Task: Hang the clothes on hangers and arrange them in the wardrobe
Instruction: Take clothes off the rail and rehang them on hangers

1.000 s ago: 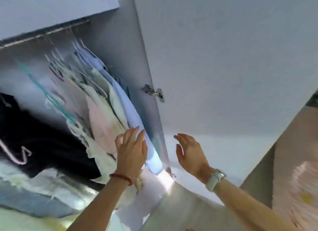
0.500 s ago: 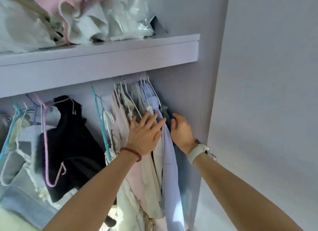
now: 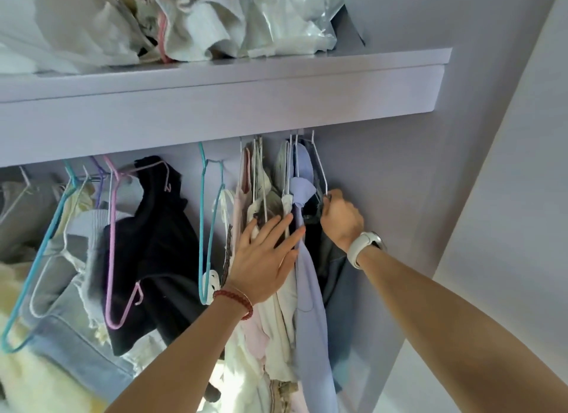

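Observation:
Clothes hang in a tight row under the wardrobe shelf (image 3: 221, 114). My left hand (image 3: 264, 259) lies flat with straight fingers against the cream and pink garments (image 3: 276, 314), pushing them leftward. A lilac shirt (image 3: 307, 289) hangs just right of that hand. My right hand (image 3: 339, 217) grips the lower end of a white wire hanger (image 3: 319, 169) carrying a dark grey-blue garment (image 3: 335, 277) at the far right, beside the wardrobe's side wall. The rail is hidden behind the shelf's front.
Further left hang a black top (image 3: 159, 252) on a pink hanger (image 3: 112, 243), empty teal hangers (image 3: 212, 215), and denim and pale yellow clothes (image 3: 55, 326). Bagged and bundled fabric (image 3: 184, 22) fills the shelf top. The open door (image 3: 522, 197) stands to the right.
The view swung upward to the shelf. My right hand moved from the lilac shirt's side to grip the white hanger at the far right; my left hand stays pressed on the cream clothes.

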The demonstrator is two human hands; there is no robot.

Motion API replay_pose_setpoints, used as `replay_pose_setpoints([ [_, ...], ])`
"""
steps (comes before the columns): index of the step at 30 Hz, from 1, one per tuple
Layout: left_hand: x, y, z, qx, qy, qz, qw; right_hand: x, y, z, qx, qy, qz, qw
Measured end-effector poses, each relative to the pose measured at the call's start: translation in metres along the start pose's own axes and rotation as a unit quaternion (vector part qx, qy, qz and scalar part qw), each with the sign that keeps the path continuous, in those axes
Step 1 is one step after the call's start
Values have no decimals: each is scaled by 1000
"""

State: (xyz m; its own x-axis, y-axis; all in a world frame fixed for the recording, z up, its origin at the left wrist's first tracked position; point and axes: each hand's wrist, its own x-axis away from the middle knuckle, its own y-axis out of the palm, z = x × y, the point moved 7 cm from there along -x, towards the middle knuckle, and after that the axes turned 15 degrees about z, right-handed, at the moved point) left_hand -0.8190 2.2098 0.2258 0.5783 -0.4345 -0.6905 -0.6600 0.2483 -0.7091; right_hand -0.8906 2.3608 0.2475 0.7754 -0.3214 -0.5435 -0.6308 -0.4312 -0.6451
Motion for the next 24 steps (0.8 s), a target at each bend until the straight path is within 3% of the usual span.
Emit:
replay_pose_setpoints([
  [5,2,1,-3,9,-15,7,1000,-8,-20,-4,-42,14,84,995],
  [14,11,-12,-26,22,-32,-1,999,27,-56,2,33,4,97,995],
  [18,14,-24,-37,56,-49,42,996,70,-69,10,57,13,94,994],
  [24,14,-39,-28,76,-90,27,993,161,-99,17,32,7,136,990],
])
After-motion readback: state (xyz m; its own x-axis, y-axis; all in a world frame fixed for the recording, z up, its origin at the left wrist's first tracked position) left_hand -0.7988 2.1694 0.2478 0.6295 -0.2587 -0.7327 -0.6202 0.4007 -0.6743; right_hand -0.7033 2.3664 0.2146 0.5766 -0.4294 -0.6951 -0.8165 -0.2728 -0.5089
